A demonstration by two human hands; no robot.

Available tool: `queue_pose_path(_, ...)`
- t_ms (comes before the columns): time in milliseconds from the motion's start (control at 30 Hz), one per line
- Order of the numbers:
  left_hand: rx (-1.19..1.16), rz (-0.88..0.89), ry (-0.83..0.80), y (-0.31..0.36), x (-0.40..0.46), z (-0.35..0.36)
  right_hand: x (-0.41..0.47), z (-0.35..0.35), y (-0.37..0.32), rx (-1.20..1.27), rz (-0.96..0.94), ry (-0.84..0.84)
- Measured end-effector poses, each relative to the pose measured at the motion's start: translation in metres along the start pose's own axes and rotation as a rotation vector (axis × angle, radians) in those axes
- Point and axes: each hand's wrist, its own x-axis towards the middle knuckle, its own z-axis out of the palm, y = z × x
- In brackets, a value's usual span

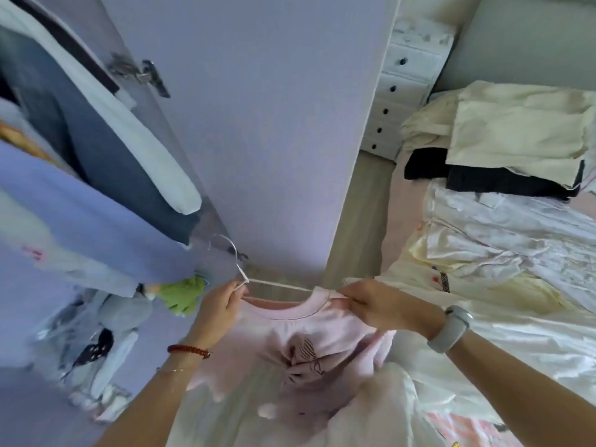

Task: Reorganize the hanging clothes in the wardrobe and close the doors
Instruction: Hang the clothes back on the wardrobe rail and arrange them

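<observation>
A pale pink top [309, 337] with a dark print hangs partly on a white hanger [274, 285], low in the middle of the view. My left hand [222, 304] grips the hanger just below its hook. My right hand [380, 304] pinches the top's collar and shoulder at the hanger's right arm. The lilac wardrobe door [258, 124] stands open straight ahead. Clothes hang inside the wardrobe at left: a lilac garment [74, 221], a dark blue one [106, 156] and a white one [129, 124].
A bed [403, 201] at right carries a pile of clothes: cream pieces [516, 130], a black one [483, 179] and white satin ones [503, 253]. A white drawer unit [403, 91] stands behind it. A green item [183, 295] hangs by my left hand.
</observation>
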Motion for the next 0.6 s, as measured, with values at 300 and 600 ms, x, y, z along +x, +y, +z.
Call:
queue_pose_path(300, -0.027, -0.235, 0.487, -0.045, -0.057, -0.139, 0.105, -0.021, -0.128, -0.018, -0.349, 0.016)
queue_pose_path(600, 0.12, -0.311, 1.213, -0.048, -0.089, -0.291, 0.184, -0.015, -0.267, -0.014, -0.754, 0.13)
